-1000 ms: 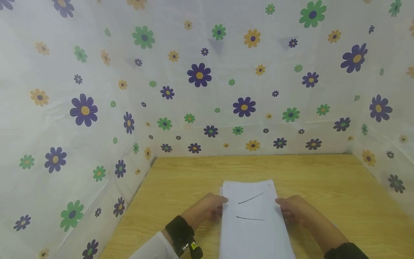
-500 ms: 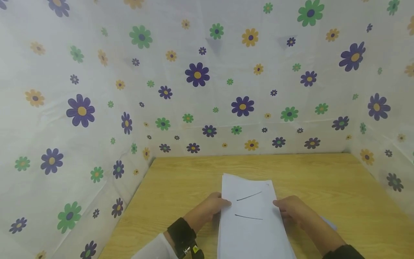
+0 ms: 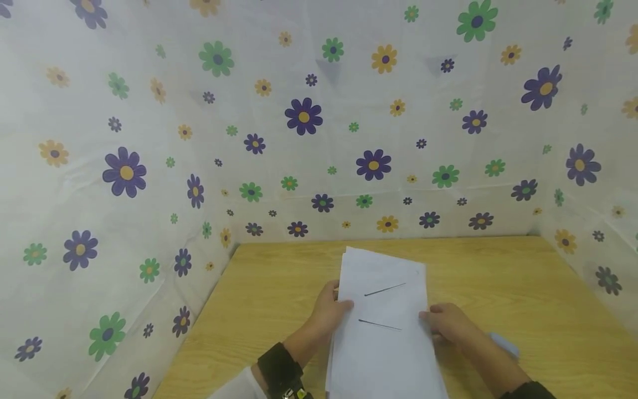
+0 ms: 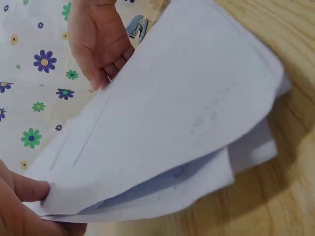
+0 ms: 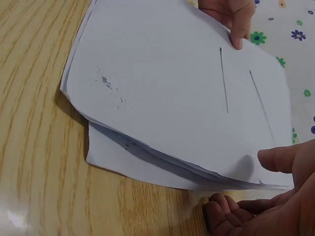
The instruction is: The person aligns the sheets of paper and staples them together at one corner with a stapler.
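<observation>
A stack of white paper sheets [image 3: 384, 343], the top one marked with two dark pen lines, is held up at a tilt over the table. At its left edge my left hand [image 3: 330, 310] grips it, thumb on top and fingers behind, as the left wrist view also shows. On the opposite edge is my right hand [image 3: 451, 322], its thumb [image 5: 278, 160] over the top sheet and its curled fingers below. The sheets do not lie flush; in the right wrist view a lower sheet [image 5: 110, 152] sticks out.
A light blue stapler [image 4: 138, 27] lies on the table to the right, partly hidden behind my right forearm in the head view. The wood-grain table [image 3: 279, 266] is bounded by flower-printed white sheeting [image 3: 349, 144] at the back and both sides.
The stack has risen and turned slightly, its far edge now farther up the head view. My left hand has moved forward with it. More of the stapler shows beside my right forearm.
</observation>
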Available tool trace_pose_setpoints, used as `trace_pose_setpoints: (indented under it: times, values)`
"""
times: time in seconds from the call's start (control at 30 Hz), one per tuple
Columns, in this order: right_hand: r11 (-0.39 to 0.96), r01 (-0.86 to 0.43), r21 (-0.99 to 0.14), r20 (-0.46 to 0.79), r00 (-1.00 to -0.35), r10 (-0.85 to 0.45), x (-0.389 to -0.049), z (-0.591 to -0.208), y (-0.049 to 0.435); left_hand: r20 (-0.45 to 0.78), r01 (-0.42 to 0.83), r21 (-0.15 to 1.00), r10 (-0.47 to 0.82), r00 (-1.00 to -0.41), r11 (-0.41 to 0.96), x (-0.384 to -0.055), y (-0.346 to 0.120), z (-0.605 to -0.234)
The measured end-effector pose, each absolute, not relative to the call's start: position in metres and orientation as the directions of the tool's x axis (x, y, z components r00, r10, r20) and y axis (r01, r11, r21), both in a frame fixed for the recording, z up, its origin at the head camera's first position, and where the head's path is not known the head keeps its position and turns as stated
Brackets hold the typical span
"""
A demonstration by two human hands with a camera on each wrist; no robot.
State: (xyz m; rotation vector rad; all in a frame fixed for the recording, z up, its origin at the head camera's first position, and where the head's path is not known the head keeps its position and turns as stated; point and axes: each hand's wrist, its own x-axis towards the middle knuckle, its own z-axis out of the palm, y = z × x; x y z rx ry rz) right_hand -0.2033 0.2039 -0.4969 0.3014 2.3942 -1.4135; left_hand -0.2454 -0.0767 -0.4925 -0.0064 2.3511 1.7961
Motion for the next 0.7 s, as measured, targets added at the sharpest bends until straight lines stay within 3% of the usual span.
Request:
trace_pose_setpoints:
  times: [0.2, 0.37, 0.57, 0.7]
  values:
    - [0.329, 0.271, -0.904, -0.284, -0.959, 0.010, -0.201, -0.488, 0.197, -0.025, 0.010, 0.970, 0.141, -0.990, 0.241, -0.240, -0.079, -0.474]
    - [0.269, 0.092, -0.959, -0.058, -0.990, 0.132, -0.185, -0.457, 0.186, 0.138, 0.162, 0.975, 0.154, -0.978, 0.155, -0.233, -0.084, -0.452]
    - [0.331, -0.219, -0.918, 0.301, -0.927, 0.222, -0.166, -0.412, 0.179, 0.450, 0.445, 0.892, 0.207, -0.869, -0.072, -0.220, -0.085, -0.410]
    - [0.319, -0.349, -0.881, 0.425, -0.880, 0.212, -0.162, -0.399, 0.177, 0.534, 0.519, 0.846, 0.180, -0.826, -0.122, -0.212, -0.084, -0.394]
